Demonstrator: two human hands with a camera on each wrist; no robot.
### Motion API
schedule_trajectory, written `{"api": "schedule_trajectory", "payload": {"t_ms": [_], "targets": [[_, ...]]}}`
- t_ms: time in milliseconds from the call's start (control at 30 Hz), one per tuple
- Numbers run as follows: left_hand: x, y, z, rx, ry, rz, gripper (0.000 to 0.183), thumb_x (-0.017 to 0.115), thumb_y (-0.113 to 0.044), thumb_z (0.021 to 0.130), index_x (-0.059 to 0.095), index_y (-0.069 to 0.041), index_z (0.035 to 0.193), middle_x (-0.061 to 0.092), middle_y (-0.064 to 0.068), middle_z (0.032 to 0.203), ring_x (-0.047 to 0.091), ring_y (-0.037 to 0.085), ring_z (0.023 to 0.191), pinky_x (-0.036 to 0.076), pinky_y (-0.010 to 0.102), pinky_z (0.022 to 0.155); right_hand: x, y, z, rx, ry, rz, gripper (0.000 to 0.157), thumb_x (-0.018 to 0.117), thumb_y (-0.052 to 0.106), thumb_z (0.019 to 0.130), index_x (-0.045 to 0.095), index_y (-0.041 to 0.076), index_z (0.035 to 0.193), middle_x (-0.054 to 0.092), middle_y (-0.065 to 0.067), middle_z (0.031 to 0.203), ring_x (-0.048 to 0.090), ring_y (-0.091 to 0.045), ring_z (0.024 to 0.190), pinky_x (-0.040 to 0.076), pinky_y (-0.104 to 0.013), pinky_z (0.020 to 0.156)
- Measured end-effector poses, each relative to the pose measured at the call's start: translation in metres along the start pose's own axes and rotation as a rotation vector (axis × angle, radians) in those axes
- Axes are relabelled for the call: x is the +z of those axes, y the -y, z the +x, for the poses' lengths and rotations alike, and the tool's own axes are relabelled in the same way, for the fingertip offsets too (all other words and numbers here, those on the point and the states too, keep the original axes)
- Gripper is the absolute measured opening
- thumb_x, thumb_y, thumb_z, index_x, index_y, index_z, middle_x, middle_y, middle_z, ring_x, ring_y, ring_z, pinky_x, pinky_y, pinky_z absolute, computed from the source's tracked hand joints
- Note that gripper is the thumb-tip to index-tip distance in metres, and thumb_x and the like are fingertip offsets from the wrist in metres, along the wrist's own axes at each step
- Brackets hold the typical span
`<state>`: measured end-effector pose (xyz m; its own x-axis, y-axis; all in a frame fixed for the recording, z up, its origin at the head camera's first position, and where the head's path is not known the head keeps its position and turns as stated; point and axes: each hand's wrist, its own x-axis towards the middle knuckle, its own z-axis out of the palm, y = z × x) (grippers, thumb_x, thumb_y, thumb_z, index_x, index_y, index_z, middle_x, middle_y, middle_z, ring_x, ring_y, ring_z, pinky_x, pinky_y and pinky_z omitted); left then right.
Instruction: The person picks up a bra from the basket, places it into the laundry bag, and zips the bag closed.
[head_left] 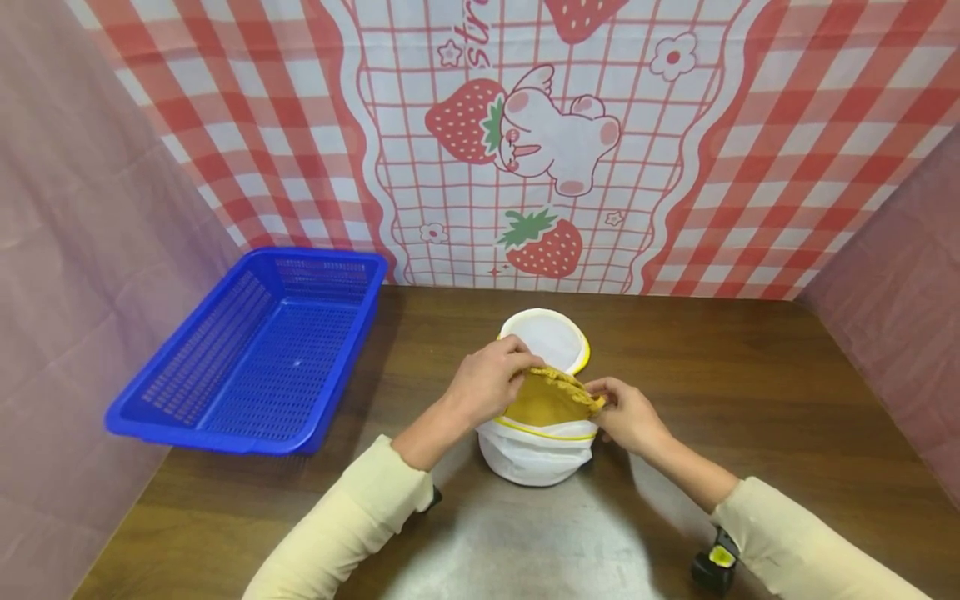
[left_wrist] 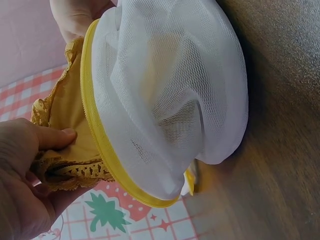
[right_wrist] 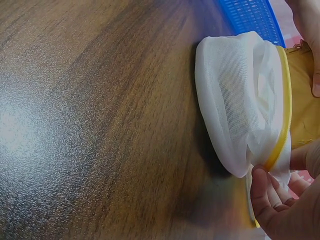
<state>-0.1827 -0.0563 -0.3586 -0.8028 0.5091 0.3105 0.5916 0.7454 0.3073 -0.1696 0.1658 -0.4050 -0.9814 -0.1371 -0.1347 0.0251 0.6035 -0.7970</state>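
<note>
A white mesh laundry bag (head_left: pixel 534 460) with a yellow zipper rim stands on the table, its round lid (head_left: pixel 546 337) folded back behind it. Out of its mouth rises a mustard-yellow, lace-trimmed garment, apparently a bra (left_wrist: pixel 75 112); its lower part is hidden inside. My left hand (head_left: pixel 489 379) pinches the garment's lace edge, thumb on the smooth inner face. On the other side my right hand (head_left: pixel 632 418) is at the bag's mouth. The right wrist view shows its thumb and finger pinching the mesh at the yellow zipper (right_wrist: pixel 284 125), close beside the garment.
A blue plastic basket (head_left: pixel 352 358) with slotted walls sits on the left of the brown wooden table (head_left: pixel 750 400). Behind the table hangs a red-checked strawberry cloth (head_left: pixel 315 125). Pinkish fabric (head_left: pixel 67 250) closes both sides.
</note>
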Motion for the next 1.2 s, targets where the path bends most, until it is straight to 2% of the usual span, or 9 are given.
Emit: {"api": "schedule_trajectory", "payload": {"t_ms": [367,633,867,1000,1200], "targets": [[0.002,0.0005,0.0014,0.016,0.046,0.021,0.026,0.058,-0.008,0.09,0.072,-0.024,0.106,0.063,-0.006,0.101,0.063,0.011,0.087,0.051,0.03,0.066,0.0013,0.0009,0.0007,-0.004,-0.002,0.006,0.03,0.057,0.003,0.084,0.058,-0.003,0.114,0.066,-0.015,0.088,0.057,-0.015,0.06,0.052,-0.033,0.053],[0.0048,-0.0017,0.0024,0.017,0.051,0.059,0.025,0.061,-0.009,0.088,0.072,-0.025,0.103,0.063,-0.007,0.1,0.063,0.011,0.088,0.052,0.033,0.064,0.0014,0.0014,0.0006,0.006,0.009,0.006,0.028,0.056,0.003,0.085,0.058,-0.002,0.113,0.066,-0.016,0.091,0.057,-0.014,0.062,0.052,-0.033,0.054],[0.006,-0.0049,0.0034,-0.014,0.101,0.089,0.025,0.06,-0.013,0.09,0.069,-0.026,0.109,0.062,-0.006,0.104,0.062,0.012,0.091,0.052,0.034,0.065,0.0014,-0.0005,0.0003,0.001,0.003,0.01,0.027,0.056,0.004,0.086,0.057,-0.003,0.112,0.066,-0.019,0.093,0.057,-0.016,0.061,0.052,-0.033,0.053],[0.0045,-0.0043,0.0021,-0.057,0.118,0.056,0.028,0.06,-0.018,0.09,0.063,-0.022,0.117,0.06,-0.002,0.109,0.061,0.014,0.096,0.053,0.036,0.069,0.0011,-0.0003,-0.0008,0.005,-0.002,0.007,0.028,0.057,0.005,0.086,0.058,-0.004,0.112,0.067,-0.019,0.093,0.058,-0.016,0.059,0.052,-0.033,0.053],[0.0037,0.0018,-0.0019,-0.136,0.133,-0.086,0.04,0.062,-0.028,0.089,0.054,-0.015,0.126,0.058,0.005,0.118,0.058,0.02,0.107,0.05,0.039,0.085,0.0007,0.0001,-0.0019,0.021,0.008,0.014,0.03,0.056,0.003,0.086,0.057,-0.005,0.115,0.066,-0.019,0.094,0.059,-0.016,0.059,0.052,-0.033,0.054]]}}
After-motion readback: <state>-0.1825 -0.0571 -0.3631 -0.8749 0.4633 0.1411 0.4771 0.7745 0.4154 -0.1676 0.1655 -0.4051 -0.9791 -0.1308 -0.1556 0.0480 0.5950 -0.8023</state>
